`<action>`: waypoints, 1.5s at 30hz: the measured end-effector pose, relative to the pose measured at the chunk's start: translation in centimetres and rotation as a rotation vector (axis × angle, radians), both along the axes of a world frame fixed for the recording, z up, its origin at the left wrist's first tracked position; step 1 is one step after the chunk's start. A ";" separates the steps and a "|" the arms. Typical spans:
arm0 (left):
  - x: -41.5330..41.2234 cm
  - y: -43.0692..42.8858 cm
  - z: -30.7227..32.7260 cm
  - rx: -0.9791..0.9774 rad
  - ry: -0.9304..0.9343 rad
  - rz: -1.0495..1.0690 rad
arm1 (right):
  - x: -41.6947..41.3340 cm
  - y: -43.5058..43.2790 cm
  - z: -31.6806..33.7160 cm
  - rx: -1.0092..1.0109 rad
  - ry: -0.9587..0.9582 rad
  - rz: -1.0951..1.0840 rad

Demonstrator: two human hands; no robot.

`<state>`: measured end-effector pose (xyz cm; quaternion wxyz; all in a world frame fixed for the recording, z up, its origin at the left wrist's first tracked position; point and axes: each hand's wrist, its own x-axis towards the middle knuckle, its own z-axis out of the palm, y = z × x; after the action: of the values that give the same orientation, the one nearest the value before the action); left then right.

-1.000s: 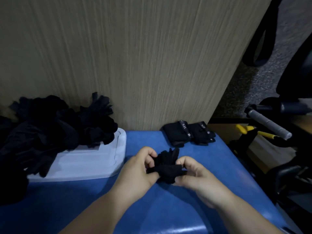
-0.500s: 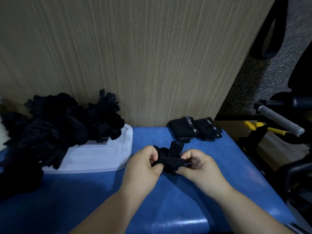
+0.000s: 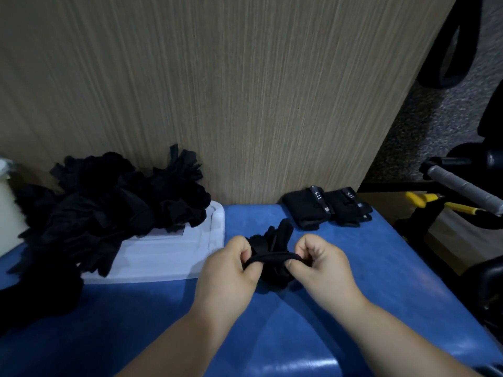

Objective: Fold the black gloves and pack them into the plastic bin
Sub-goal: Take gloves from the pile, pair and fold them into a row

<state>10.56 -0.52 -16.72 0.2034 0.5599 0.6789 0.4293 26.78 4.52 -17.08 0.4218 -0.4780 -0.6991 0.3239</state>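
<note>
Over the middle of the blue table, my left hand and my right hand each pinch one side of a bundled black glove, stretching its cuff edge between them. The glove's fingers stick up behind the hands. A large loose pile of black gloves lies at the left, partly over a white plastic lid. Two folded black gloves with white lettering lie by the wooden panel at the back right. No bin body shows.
A wooden panel rises right behind the blue table. Past the table's right edge stand black equipment, a grey-wrapped handle and yellow-handled tools. A pale object sits at the far left edge.
My hands have drawn slightly apart and pulled the glove's cuff out into a taut band between them. The view has shifted a little toward the left.
</note>
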 end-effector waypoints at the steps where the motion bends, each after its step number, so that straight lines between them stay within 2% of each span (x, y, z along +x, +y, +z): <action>1: -0.2 0.0 -0.1 0.003 0.004 -0.009 | -0.1 0.1 -0.1 0.004 -0.021 -0.015; 7: -0.6 -0.1 -0.4 0.015 0.025 -0.081 | -0.5 0.5 -0.6 -0.028 -0.059 -0.059; 13: -1.2 0.0 -0.4 0.002 0.017 -0.041 | -0.9 -0.4 0.4 -0.273 0.214 0.220; 16: -1.3 0.0 -0.2 0.013 0.001 -0.030 | -0.8 -0.6 0.4 -0.291 0.219 0.302; 23: -0.7 -0.6 -0.4 0.023 -0.051 -0.139 | -0.8 -0.2 0.1 -0.112 0.074 0.039; 28: -0.2 -1.2 0.1 -0.029 -0.141 -0.208 | -0.4 -0.3 0.2 -0.083 0.061 0.007; 30: -0.2 -1.2 0.6 -0.072 -0.228 -0.155 | -0.3 -0.3 0.5 -0.166 0.165 0.049; 34: -0.4 0.0 0.5 -0.267 -0.744 -0.090 | 0.0 -0.4 0.7 -0.255 0.299 0.198; 36: -0.5 0.4 0.4 -0.316 -0.973 -0.108 | 0.2 -0.7 0.8 -0.226 0.266 0.281; 38: -0.5 0.7 0.1 -0.275 -1.121 -0.077 | 0.5 -0.9 1.0 -0.257 0.203 0.367; 41: -0.4 0.9 0.1 -0.180 -1.140 0.061 | 1.0 -0.9 1.3 -0.437 0.198 0.489; 43: -0.3 0.9 0.2 -0.152 -1.127 0.057 | 1.4 -1.0 1.3 -0.554 0.260 0.534; 45: -0.1 0.6 0.3 -0.151 -1.094 0.013 | 1.4 -0.9 1.3 -0.619 0.377 0.468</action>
<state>10.42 0.11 -16.40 0.5635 0.2347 0.5065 0.6090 28.16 3.58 -15.77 0.2941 -0.3427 -0.5694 0.6869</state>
